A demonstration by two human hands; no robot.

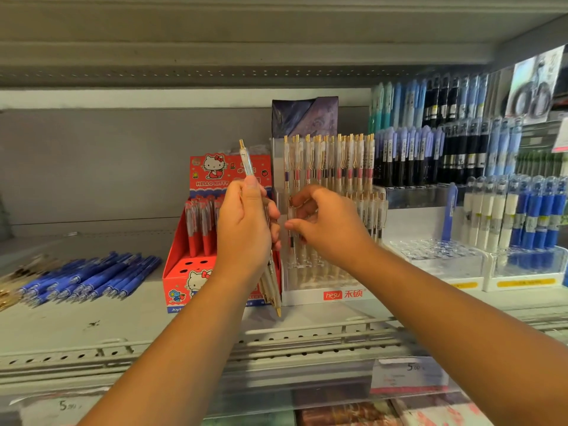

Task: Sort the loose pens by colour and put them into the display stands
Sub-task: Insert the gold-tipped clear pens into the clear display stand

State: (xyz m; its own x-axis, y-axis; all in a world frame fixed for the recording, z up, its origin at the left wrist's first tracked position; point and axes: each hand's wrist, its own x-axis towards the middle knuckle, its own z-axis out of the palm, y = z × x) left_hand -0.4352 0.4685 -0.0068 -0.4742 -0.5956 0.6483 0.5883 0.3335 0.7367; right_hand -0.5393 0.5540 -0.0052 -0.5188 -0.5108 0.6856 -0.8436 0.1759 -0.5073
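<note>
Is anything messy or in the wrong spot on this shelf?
Yes. A heap of blue pens lies loose and flat on the shelf at the left, outside any stand. On the right, one blue pen stands by itself in a clear stand with many empty holes.

I have one view only, the wide-angle head camera, facing straight into a shop shelf (92,327) at close range and tilted slightly down. Both forearms enter from the bottom edge, the left hand (246,222) and right hand (329,222) meeting near centre frame.
</note>
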